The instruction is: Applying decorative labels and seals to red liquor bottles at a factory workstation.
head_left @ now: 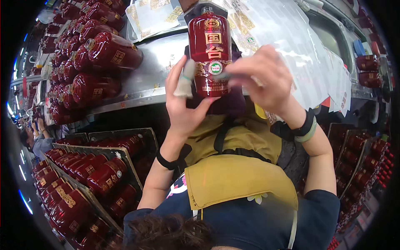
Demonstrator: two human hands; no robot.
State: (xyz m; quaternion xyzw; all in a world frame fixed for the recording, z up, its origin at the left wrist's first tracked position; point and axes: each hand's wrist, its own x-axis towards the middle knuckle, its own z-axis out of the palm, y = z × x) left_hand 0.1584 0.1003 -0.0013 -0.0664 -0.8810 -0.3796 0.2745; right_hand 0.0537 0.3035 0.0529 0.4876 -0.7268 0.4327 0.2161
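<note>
A glossy dark-red glass bottle with gold lettering lies in front of me, its neck pointing away. My left hand holds it at the lower left, with the thumb against its base. One left finger wears a pale fabric finger cover. Low on the bottle's front is a round green-and-white sticker. Over the bottle's right side, my right hand is closed and blurred by motion. A thin dark thing sticks out from its fingers toward the sticker; its kind is too smeared to tell.
Sheets with gold labels lie beyond the bottle on the metal table. More translucent sheets cover its right side. Several red bottles crowd the left end. Crates of similar bottles stand low on both sides.
</note>
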